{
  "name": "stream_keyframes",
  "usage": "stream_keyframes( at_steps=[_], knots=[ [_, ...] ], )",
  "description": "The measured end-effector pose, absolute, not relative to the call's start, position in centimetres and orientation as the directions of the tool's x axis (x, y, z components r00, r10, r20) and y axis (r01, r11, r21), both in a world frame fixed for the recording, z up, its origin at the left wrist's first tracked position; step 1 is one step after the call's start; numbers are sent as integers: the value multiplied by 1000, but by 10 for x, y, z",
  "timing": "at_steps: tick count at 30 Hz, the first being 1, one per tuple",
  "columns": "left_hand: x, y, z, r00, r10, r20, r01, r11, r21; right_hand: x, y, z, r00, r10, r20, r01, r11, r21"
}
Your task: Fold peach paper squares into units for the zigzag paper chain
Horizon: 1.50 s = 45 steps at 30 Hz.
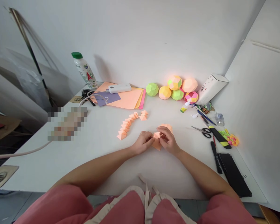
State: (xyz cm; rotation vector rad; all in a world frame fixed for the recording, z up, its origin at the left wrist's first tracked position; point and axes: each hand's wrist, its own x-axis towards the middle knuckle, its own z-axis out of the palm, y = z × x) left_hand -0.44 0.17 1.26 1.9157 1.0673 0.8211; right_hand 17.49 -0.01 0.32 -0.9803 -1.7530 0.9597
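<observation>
Between my hands is a small folded piece of peach paper [157,135], pinched from both sides. My left hand [143,142] grips its left edge with closed fingers. On the other side my right hand [168,140] pinches the right edge, its fingers curled over the top. Below them a flat peach paper [157,145] lies on the white table, partly covered. Just behind my right hand sits another peach folded paper shape [166,127], mostly hidden. To the left curves a row of several folded peach paper units [126,125], with a few more units [143,115] beside its upper end.
Several faceted paper balls [175,82] stand by the wall. Peach paper sheets [128,99] lie under a white power bank [119,88] near a bottle [85,71]. On the right are scissors [204,132], a glue bottle [184,107], a cutter [220,137] and a black phone [234,174].
</observation>
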Motion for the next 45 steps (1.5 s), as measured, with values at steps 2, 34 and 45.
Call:
stream_keyframes(
  at_steps=[2,34,45],
  knots=[
    [-5,2,12,451,878,161,369,-348,862,175,0,2,-312,890,333,238,413,-879],
    [-5,0,7,295,954,53,107,-88,990,176,-3,4,-324,935,143,185,211,-960],
    [-6,2,1,283,959,20,96,-49,994,174,-3,9,-282,958,54,167,105,-980]
  ],
)
